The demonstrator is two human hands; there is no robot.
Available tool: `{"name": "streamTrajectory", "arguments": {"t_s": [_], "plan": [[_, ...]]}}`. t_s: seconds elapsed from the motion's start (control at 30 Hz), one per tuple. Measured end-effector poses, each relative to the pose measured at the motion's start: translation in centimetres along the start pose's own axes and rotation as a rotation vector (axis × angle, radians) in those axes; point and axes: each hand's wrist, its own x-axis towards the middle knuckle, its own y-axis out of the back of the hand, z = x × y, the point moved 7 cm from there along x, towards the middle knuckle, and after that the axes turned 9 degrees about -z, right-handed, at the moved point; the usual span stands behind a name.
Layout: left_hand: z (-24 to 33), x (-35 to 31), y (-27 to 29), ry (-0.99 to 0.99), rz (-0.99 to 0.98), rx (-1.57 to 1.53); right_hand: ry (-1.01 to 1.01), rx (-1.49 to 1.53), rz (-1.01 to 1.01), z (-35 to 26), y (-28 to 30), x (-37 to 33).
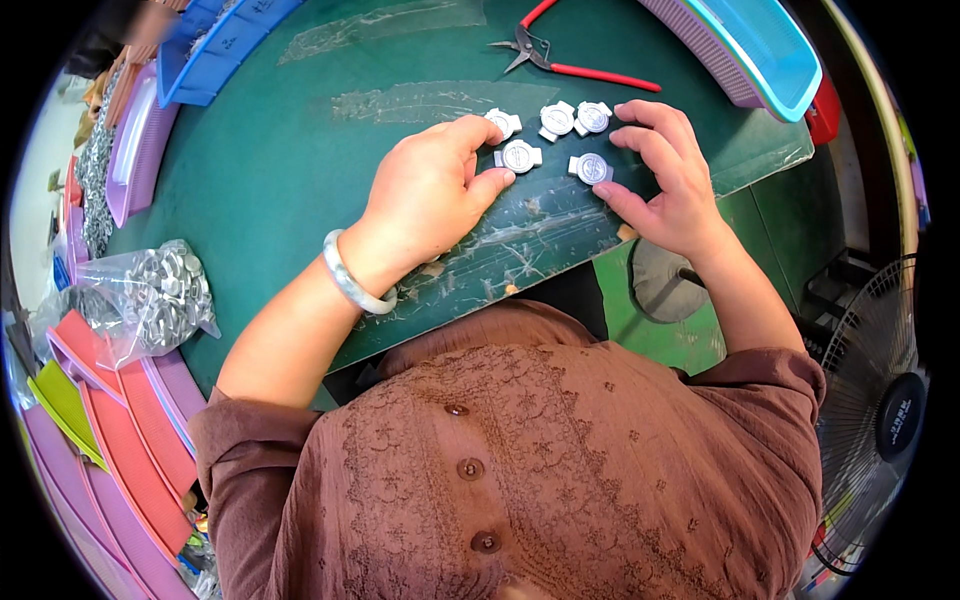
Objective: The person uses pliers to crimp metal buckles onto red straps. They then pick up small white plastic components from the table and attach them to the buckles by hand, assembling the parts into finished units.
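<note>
Several small silvery round metal pieces with side tabs lie flat on the green table. My left hand, wearing a pale bangle on its wrist, has its index finger on one metal piece. Its thumb touches a second metal piece just below. My right hand is curved with fingers apart. Its thumb tip meets the edge of a metal piece, while its index finger is beside another metal piece. A further metal piece lies between the hands, touched by neither.
Red-handled pruning shears lie open-bladed beyond the hands. A turquoise basket stands at the far right, a blue bin at the far left. On the left is a clear bag of metal parts. A fan stands at right.
</note>
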Motion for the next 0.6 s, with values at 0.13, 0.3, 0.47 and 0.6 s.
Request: {"name": "streamTrajectory", "arguments": {"t_s": [0.13, 0.3, 0.47, 0.6], "plan": [[0.66, 0.15, -0.30, -0.057, 0.027, 0.085, 0.022, -0.004, -0.016, -0.13, -0.05, -0.06], [0.77, 0.24, -0.59, -0.070, 0.037, 0.084, 0.019, -0.017, -0.037, -0.04, -0.26, -0.12], [0.75, 0.40, -0.72, -0.052, 0.018, 0.060, 0.014, -0.025, -0.069, -0.03, -0.46, -0.11], [0.62, 0.37, -0.83, -0.020, -0.009, 0.018, 0.006, -0.060, -0.058, 0.01, -0.52, 0.00]]}}
